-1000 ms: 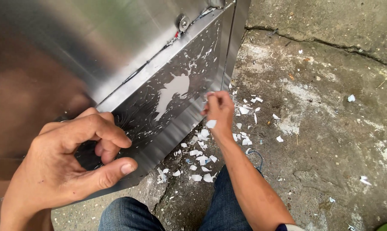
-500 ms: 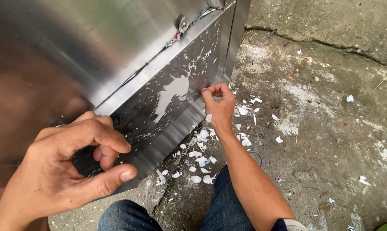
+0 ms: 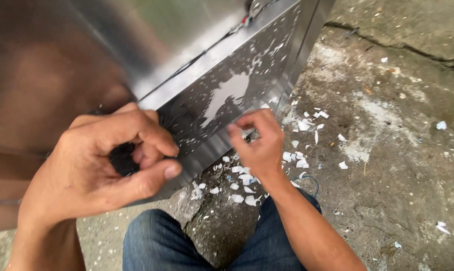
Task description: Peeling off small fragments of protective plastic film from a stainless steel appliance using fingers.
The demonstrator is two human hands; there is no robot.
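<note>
My right hand (image 3: 259, 145) is at the lower panel of a stainless steel cabinet (image 3: 222, 60). Its thumb and fingers pinch together against the metal on a small scrap of white film (image 3: 245, 134). A large patch of white film (image 3: 228, 93) and many small flecks still cling to the panel above it. My left hand (image 3: 99, 168) rests on the cabinet's near corner with its fingers curled around something dark (image 3: 121, 159). I cannot tell what that dark thing is.
Torn white film scraps (image 3: 243, 180) lie on the concrete ground (image 3: 387, 165) by the cabinet's foot, with more farther right (image 3: 307, 125). My jeans-clad knees (image 3: 156, 241) are at the bottom. A crack (image 3: 402, 47) runs across the concrete at the top right.
My right hand has come down and a little left along the panel, its fingers still pinched. My left hand stays put at the corner. The view has moved closer.
</note>
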